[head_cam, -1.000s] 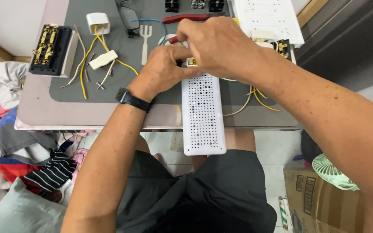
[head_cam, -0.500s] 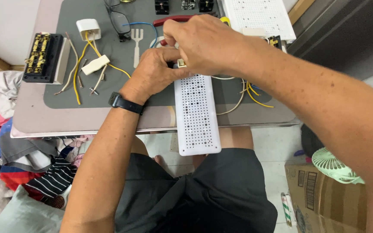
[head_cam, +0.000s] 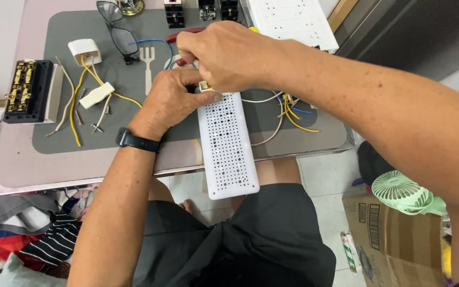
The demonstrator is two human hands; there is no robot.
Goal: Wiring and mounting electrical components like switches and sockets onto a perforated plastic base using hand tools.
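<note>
Two bare hands meet over the far end of a long white perforated board (head_cam: 227, 143) in the head view. The board lies on the worktop (head_cam: 22, 159), its near end jutting past the edge over the person's lap. The left hand (head_cam: 172, 101), a black watch (head_cam: 134, 141) at its wrist, rests against the board's left top corner, its grip curled closed there; what it pinches I cannot tell. The right hand (head_cam: 229, 56) comes from above, grip closed on a small yellowish part (head_cam: 206, 85) touching the board's far end. Beside them on the grey mat (head_cam: 134, 79) lie a white plastic fork (head_cam: 147, 66), glasses (head_cam: 117, 26), yellow wires (head_cam: 78, 98) and a black terminal block (head_cam: 26, 90). A green fan (head_cam: 405, 192) sits on a cardboard box at lower right
</note>
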